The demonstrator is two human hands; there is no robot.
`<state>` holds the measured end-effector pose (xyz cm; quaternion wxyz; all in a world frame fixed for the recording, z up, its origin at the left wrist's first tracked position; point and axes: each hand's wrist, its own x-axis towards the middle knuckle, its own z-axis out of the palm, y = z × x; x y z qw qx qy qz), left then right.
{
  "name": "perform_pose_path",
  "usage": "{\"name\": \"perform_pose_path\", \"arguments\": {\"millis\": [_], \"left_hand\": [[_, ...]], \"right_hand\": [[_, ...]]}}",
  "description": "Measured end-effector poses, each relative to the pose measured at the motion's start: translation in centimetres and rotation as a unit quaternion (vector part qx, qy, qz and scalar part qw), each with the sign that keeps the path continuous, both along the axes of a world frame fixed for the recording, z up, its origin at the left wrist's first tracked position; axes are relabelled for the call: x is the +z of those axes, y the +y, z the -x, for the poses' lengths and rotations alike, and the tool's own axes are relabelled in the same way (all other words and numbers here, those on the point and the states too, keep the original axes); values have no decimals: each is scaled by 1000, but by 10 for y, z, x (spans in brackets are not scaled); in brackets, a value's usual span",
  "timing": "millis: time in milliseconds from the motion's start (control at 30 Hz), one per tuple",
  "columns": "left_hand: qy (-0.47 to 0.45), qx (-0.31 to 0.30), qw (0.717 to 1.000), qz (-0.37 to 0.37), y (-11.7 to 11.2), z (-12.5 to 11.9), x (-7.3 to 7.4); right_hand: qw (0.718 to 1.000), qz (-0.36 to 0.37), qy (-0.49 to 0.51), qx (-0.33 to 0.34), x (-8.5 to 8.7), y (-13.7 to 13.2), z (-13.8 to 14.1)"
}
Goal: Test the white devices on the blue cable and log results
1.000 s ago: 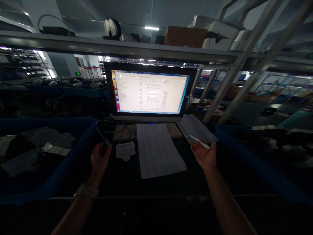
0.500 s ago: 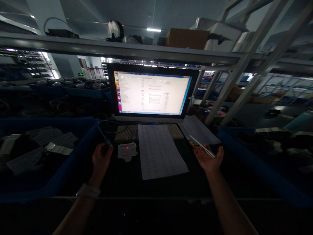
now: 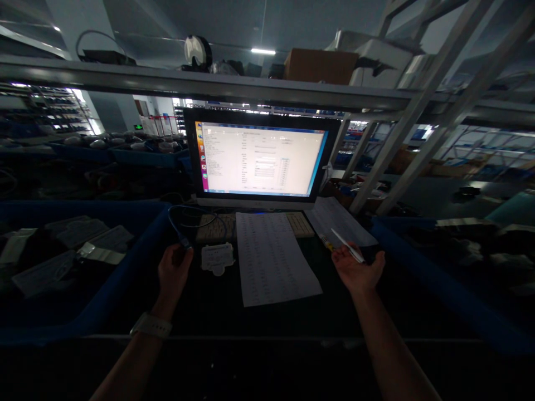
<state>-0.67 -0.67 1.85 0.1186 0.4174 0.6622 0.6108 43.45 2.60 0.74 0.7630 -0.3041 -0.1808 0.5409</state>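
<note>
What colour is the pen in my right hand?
White; the pen in the right hand shows best in the head view.

It was a dim warehouse workstation: grey metal racking [image 3: 234, 86], blue plastic bins [image 3: 125, 262], a lit computer monitor [image 3: 261, 159].

Grips plug end of thin blue cable [image 3: 183, 240] in left hand [image 3: 173, 274], fingers closed, just left of small white rectangular plastic device [image 3: 217, 257] on dark bench [image 3: 217, 309]. Holds slim white pen [image 3: 346, 245] across upturned right hand [image 3: 356, 271]. Finds printed white paper sheet [image 3: 273, 262] between the hands, overlapping beige keyboard [image 3: 215, 225] below lit flat monitor [image 3: 261, 161].
</note>
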Motion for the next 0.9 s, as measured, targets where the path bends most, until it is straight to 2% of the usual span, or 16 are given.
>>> {"name": "perform_pose_path", "arguments": {"millis": [100, 267, 633, 900], "left_hand": [[-6, -15, 1000, 1, -1, -1, 2], [0, -7, 1000, 4, -2, -2, 4], [-8, -4, 1000, -1, 0, -1, 0], [-4, -3, 1000, -3, 0, -1, 0]], "right_hand": [[1000, 15, 5, -9, 2, -1, 2], [1000, -11, 10, 4, 4, -1, 4], [999, -34, -34, -21, -10, 12, 0], [999, -30, -23, -28, -12, 14, -5]]}}
